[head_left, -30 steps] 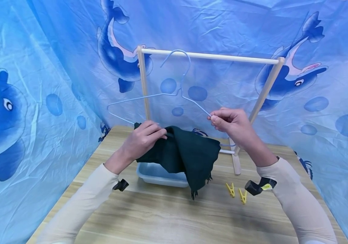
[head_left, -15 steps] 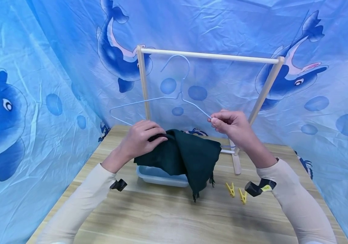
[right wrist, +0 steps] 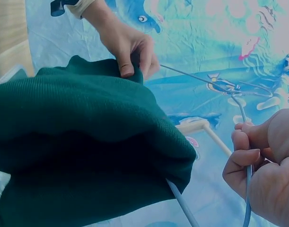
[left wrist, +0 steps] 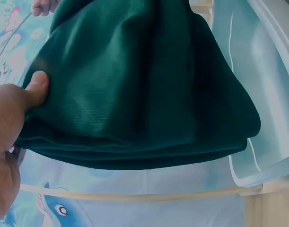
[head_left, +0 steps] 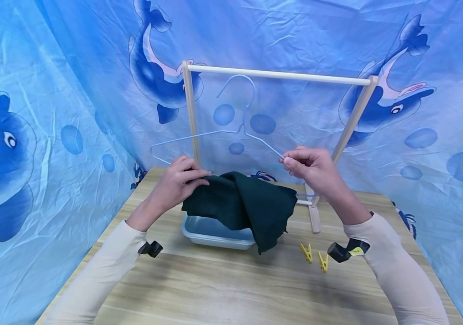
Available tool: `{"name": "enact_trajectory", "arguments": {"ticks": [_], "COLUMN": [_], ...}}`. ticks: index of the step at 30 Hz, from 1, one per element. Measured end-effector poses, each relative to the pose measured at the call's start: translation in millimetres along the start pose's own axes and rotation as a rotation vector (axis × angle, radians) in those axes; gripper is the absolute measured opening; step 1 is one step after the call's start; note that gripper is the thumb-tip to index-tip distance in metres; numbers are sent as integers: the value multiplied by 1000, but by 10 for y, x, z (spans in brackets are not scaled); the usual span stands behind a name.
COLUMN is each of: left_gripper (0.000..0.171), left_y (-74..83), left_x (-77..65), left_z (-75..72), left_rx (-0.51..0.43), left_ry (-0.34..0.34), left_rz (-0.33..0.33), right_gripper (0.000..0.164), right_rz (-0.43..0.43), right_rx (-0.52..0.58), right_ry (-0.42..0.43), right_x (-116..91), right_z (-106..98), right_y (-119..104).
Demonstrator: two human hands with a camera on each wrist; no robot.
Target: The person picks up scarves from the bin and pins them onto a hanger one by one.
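A dark green scarf (head_left: 231, 203) lies folded over the lower bar of a light blue wire hanger (head_left: 215, 132). At the scarf's upper left edge, my left hand (head_left: 174, 185) pinches the cloth. In the left wrist view its thumb (left wrist: 38, 84) presses the scarf's face, with layered folds along the edge. My right hand (head_left: 312, 167) holds the hanger's sloping right arm between thumb and fingers. The right wrist view shows the fingers curled round the wire, and the hanger's lower bar (right wrist: 182, 202) coming out from under the scarf. The hanger's hook points up, held in the air.
A wooden drying rack (head_left: 278, 75) stands behind the hanger. Under the scarf is a pale blue plastic tub (head_left: 219, 243), partly covered. Two yellow clothespins (head_left: 306, 253) lie on the wooden table (head_left: 215, 289) at the right. A blue dolphin-print curtain (head_left: 93, 54) surrounds the table.
My left hand has opened briefly, shifted left and gripped the scarf's edge. The hanger has sunk slightly and moved a little right with my right hand. The scarf's fringed end has tucked further under.
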State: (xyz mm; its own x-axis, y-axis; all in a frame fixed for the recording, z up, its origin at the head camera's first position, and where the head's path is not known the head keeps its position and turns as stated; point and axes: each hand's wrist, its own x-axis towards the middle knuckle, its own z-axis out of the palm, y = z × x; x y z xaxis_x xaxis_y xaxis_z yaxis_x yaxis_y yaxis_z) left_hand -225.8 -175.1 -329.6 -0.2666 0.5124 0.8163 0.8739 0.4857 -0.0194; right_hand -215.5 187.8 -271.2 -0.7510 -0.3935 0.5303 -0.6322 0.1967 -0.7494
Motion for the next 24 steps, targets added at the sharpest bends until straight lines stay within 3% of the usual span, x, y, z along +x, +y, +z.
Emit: {"name": "enact_trajectory", "arguments": {"ticks": [8, 14, 20, 24], "left_gripper": [31, 12, 23, 23], "left_y": [-7, 18, 92, 135], "left_x": [-41, -26, 66, 70], "left_z": [-6, 3, -11, -61], "left_rx": [6, 30, 38, 14], "left_ry": [58, 122, 236, 274], "left_rz": [71, 124, 172, 195], "right_gripper": [18, 15, 14, 17], "right_rz": [-6, -9, -29, 15], "right_rx": [5, -34, -74, -54], "right_ry": [8, 28, 41, 68], "right_x": [-15, -14, -3, -10], "right_z": [11, 31, 81, 85], "right_y": [-19, 36, 116, 155]}}
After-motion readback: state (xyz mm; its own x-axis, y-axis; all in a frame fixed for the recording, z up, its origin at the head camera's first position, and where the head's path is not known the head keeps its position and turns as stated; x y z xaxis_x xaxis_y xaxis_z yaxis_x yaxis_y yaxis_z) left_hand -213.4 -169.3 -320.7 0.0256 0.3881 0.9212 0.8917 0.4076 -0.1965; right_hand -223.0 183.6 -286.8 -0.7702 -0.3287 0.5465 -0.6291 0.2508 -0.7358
